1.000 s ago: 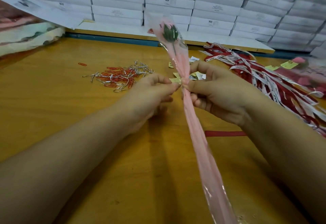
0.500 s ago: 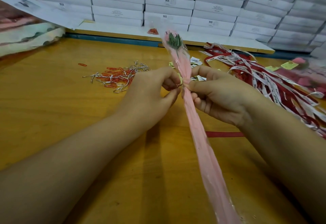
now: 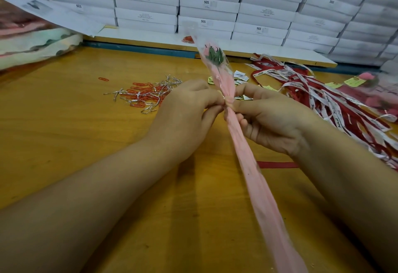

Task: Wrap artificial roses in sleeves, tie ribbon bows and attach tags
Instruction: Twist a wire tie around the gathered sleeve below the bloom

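Rose: in a pink sleeve (image 3: 243, 154), held slanting above the surface (image 3: 64, 122), bloom (image 3: 214, 54) toward the stacked boxes (image 3: 209, 3).
Left hand (image 3: 189, 109): fingers curled, pinching the sleeve's gathered neck.
Right hand (image 3: 271, 120): grasping the same neck from the other side.
Left side: paper clips (image 3: 146, 95) near; widest stretch of surface beyond.
Right side: ribbons (image 3: 323, 96) crowd the forearm.

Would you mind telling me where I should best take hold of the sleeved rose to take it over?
Probably grip the sleeved rose on its gathered pink length just below the right hand, coming from the near left. There it is narrow and free, while the left hand and right hand pinch its neck and the bloom end is loose film.
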A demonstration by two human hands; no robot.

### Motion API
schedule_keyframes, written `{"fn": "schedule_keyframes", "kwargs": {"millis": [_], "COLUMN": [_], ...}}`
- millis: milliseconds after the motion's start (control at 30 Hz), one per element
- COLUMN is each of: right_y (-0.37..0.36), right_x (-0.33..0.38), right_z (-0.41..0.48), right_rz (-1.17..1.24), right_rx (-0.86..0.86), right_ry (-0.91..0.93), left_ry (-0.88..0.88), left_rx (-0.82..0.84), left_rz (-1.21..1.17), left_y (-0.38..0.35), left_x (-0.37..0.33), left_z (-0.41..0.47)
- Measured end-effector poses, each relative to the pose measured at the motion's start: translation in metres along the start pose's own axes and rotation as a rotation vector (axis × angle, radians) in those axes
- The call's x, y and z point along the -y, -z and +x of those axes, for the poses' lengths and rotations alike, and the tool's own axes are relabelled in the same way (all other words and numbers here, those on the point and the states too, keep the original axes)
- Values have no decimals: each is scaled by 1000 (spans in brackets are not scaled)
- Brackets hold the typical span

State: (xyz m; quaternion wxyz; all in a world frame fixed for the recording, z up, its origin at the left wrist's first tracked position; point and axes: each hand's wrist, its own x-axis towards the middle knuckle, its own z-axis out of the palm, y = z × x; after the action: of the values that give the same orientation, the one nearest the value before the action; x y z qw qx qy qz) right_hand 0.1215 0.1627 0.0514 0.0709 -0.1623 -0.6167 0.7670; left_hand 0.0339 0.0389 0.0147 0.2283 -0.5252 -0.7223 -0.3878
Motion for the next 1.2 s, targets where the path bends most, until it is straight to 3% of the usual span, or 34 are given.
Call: {"fn": "schedule_keyframes", "kwargs": {"millis": [167,400,600,800,900,1000,1067,1200], "right_y": [1,1,1,-2,-1,2,4,6], "right_x": [4,7,7,7,7,7,7,4], "right_z": [0,-2,-2,-5,-5,-3,-2,-1], "right_rz": [5,-28,-84,-142,-142,-111,-79,-66], "right_rx": [41,126,114,160,144,86,51,44], "right_ry": [4,39,54,117,129,127,125,98], "left_ry": [23,538,729,932,866,539,315,163], "left_rx": [51,205,252,423,356,191,144,31], "left_rz": [-104,-787,-1056,-1553,-1356,-680,-361,-185], "left_y": [2,3,-6,1,-2,-6,-6,-3], "left_x": [2,1,-6,-1,0,-3,-4,-1], "left_z": [5,2,2,4,1,1,2,2]}}
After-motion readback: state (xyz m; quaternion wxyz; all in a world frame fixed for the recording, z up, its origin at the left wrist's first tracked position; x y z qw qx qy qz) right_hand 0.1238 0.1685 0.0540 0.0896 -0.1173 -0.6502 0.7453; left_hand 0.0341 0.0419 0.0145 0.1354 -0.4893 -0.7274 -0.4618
